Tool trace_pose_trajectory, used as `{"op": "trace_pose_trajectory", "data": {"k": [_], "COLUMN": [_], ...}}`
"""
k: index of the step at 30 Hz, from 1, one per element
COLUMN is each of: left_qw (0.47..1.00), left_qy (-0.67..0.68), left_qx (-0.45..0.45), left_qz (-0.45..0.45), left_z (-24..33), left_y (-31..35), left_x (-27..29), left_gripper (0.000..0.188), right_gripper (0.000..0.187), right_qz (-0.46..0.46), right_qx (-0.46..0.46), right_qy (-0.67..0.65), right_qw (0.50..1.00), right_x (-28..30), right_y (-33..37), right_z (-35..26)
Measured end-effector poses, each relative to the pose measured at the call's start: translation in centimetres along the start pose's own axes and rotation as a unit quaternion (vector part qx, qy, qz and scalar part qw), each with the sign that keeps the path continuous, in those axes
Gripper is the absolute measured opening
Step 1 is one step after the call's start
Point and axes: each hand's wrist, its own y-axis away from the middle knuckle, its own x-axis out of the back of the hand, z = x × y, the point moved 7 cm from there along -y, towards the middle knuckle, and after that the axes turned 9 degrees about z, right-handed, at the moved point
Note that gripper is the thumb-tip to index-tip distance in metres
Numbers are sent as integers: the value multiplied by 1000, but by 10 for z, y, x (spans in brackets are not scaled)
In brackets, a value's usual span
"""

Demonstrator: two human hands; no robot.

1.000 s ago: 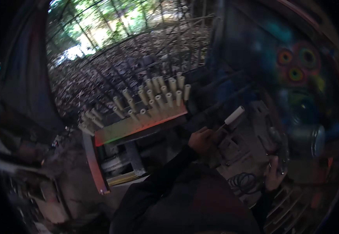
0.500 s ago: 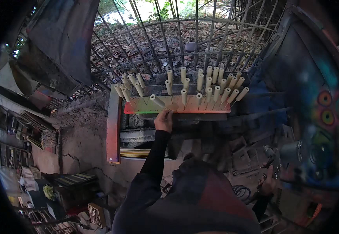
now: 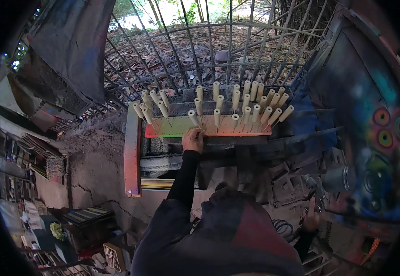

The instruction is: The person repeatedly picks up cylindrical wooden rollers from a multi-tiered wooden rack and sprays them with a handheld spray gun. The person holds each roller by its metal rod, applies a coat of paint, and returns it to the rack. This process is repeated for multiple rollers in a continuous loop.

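Note:
My left hand (image 3: 193, 140) is at the front edge of a long red, orange and green board (image 3: 177, 125), its fingertips pinched together. Just above them stands a pale hollow tube (image 3: 193, 117) on a thin stick; the fingers seem closed on the lower part of that stick, though the grip itself is partly hidden. Several similar pale tubes (image 3: 236, 91) rise on thin sticks from the board and behind it. Low on the right, my right hand (image 3: 311, 219) is wrapped round a dark and silver spray gun (image 3: 318, 198), with one finger pointing up.
A paint-stained plank (image 3: 133, 161) runs toward me left of the board. Beyond stands a bar fence (image 3: 230, 46) before dry leaves. On the right are a silver can (image 3: 339, 179), a paint-spattered panel (image 3: 375, 152) and a coiled hose (image 3: 282, 226). Striped boards (image 3: 88, 215) lie lower left.
The tube above my left hand, which leaned left, is now nearly upright and further right. My right hand and the spray gun have shifted slightly left.

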Motion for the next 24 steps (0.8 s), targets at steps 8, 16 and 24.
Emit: {"op": "trace_pose_trajectory", "data": {"k": [8,16,24], "left_qw": [1000,999,998], "left_qy": [8,46,62], "left_qx": [-10,23,19], "left_qz": [18,0,-4], "left_z": [-6,-3,3], "left_y": [6,3,1], "left_x": [-8,-2,11], "left_gripper": [11,13,17], "right_gripper": [32,30,27], "right_qz": [-9,-64,-41], "right_qx": [1,160,150], "right_qy": [30,87,71], "right_qw": [1000,981,985], "right_x": [-3,12,2], "right_y": [1,-19,-16], "right_z": [-9,13,-1]}}
